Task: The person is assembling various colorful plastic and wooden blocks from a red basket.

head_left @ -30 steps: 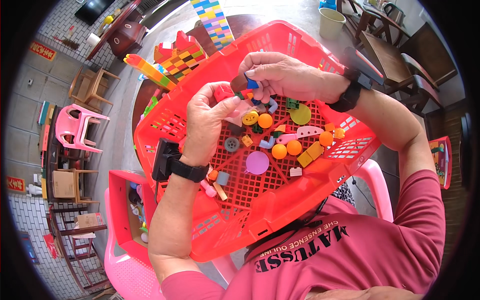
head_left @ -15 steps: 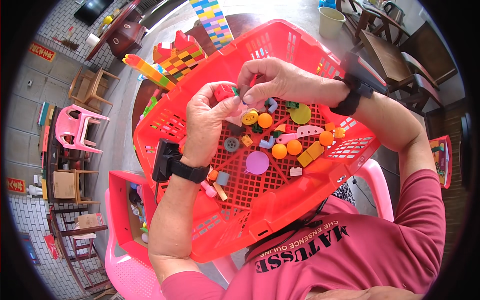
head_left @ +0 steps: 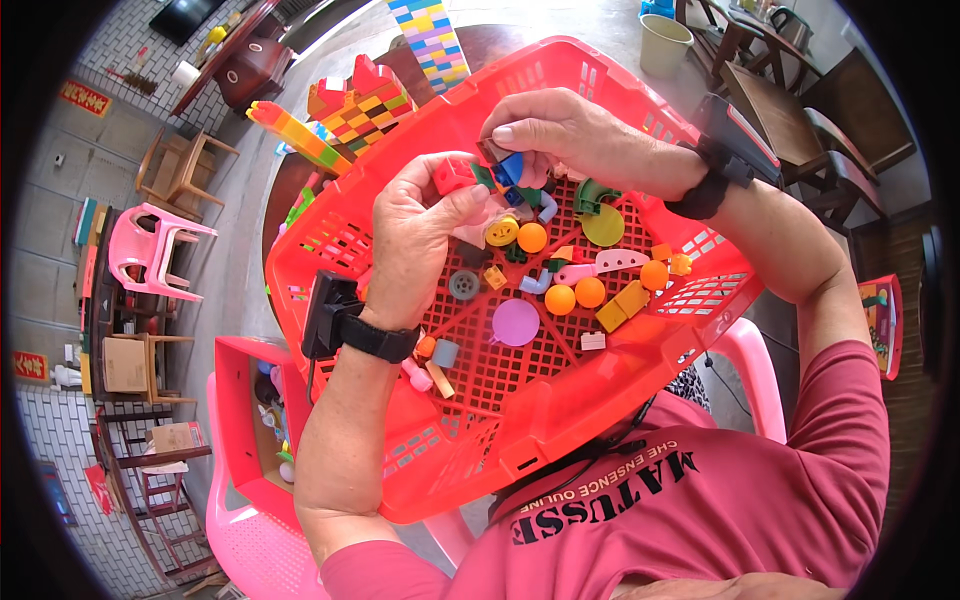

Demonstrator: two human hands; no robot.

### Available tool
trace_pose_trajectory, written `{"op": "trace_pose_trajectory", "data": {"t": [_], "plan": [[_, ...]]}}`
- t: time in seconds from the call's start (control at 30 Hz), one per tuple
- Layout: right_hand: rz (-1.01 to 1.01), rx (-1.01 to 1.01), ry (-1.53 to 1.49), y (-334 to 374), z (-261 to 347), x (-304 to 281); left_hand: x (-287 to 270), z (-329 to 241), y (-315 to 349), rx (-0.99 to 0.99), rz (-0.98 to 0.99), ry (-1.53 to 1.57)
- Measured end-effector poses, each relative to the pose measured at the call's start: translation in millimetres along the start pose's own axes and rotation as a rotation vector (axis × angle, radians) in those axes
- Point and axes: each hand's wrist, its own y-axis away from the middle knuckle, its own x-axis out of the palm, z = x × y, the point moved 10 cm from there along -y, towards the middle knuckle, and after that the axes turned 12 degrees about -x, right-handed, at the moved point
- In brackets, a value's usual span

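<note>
Holding a red block (head_left: 453, 176) between thumb and fingers, the left hand (head_left: 420, 205) hovers over the far half of a red basket (head_left: 590, 420), its grip closed, with a small green piece (head_left: 481, 176) showing just beside the block. From where I stand, the right hand (head_left: 550, 130) is close by, its grip pinched on a brown piece (head_left: 490, 150), fingers curled inward, and a blue piece (head_left: 512, 166) sits right under those fingertips; whether they touch it I can't tell. Both hands are inside the line of the rim, nearer the basket's far corner than its near edge, which runs along the person's shirt (head_left: 690, 510). Down on the lattice floor, a lilac disc (head_left: 515, 323) lies near the middle, with two orange balls (head_left: 560, 299) side by side just beyond it. A toy knife (head_left: 620, 261) points toward the right corner, near some yellow blocks (head_left: 622, 306). Toward the left edge lie a grey wheel (head_left: 463, 285) and a grey cup-like piece (head_left: 445, 353). Past the far edge, a checkered brick model (head_left: 368, 115) and a pastel brick tower (head_left: 430, 48) stand by a brown table (head_left: 492, 48).
</note>
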Motion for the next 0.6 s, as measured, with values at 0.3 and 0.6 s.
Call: {"op": "trace_pose_trajectory", "data": {"t": [0.3,0.6], "plan": [[-0.001,-0.022,-0.036,-1,1,2,1,2,0,-0.021,-0.003,0.023],[0.074,-0.110,0.087,-3,10,7,5,6,1,-0.060,-0.008,-0.095]]}}
